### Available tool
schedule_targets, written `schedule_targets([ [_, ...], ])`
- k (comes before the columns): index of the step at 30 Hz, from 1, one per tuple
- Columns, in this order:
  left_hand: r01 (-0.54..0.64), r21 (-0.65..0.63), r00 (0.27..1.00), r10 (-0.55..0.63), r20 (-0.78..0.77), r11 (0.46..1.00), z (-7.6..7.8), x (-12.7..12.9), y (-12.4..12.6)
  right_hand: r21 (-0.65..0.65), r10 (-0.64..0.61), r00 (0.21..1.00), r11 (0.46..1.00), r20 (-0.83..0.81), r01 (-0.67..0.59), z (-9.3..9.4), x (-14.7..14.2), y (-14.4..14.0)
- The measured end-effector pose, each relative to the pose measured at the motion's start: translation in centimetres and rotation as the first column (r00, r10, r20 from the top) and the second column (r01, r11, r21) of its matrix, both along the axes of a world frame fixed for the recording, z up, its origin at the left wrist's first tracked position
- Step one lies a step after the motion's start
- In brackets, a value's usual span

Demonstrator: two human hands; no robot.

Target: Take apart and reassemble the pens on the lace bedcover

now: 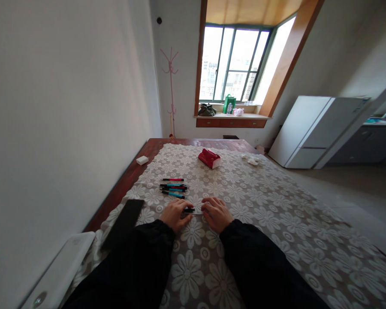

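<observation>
My left hand [176,214] is low over the tablecloth, thumb and fingers closed around a dark pen [189,210] whose black end shows between them. Facing it, my right hand [216,213] has its fingers curled down at the right end of a thin pale strip [198,210]; the strip looks like clear plastic, but most of it is hidden. Just beyond my left hand lies a blue and black pen [173,194]. Several more blue, red and black pens [173,187] sit in a small group, with a red pen [173,180] apart behind them.
A dark flat slab [124,223] lies left of my left arm, near a long white case [62,268] by the wall. Farther off are a red tissue pack [209,158], a white charger block [142,160] and crumpled white tissues [251,160]. Flowered tablecloth [270,219] covers the table.
</observation>
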State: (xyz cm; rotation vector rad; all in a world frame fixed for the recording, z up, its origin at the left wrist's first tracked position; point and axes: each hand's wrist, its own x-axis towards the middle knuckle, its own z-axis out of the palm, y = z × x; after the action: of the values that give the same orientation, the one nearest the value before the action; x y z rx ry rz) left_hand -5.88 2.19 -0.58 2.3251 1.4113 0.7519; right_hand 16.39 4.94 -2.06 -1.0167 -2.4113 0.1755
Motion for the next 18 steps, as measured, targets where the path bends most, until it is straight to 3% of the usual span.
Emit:
schedule_targets([
  [4, 0.011, 0.003, 1.0, -0.011, -0.005, 1.0, -0.16, -0.03, 0.01, -0.014, -0.043, 0.999, 0.999, 0.007, 0.043, -0.17, 0.06, 0.14],
  [18, 0.012, 0.024, 1.0, -0.012, -0.003, 1.0, -0.23, -0.02, 0.11, -0.011, 0.006, 1.0, 1.0, 0.007, -0.006, -0.27, -0.45, 0.15],
])
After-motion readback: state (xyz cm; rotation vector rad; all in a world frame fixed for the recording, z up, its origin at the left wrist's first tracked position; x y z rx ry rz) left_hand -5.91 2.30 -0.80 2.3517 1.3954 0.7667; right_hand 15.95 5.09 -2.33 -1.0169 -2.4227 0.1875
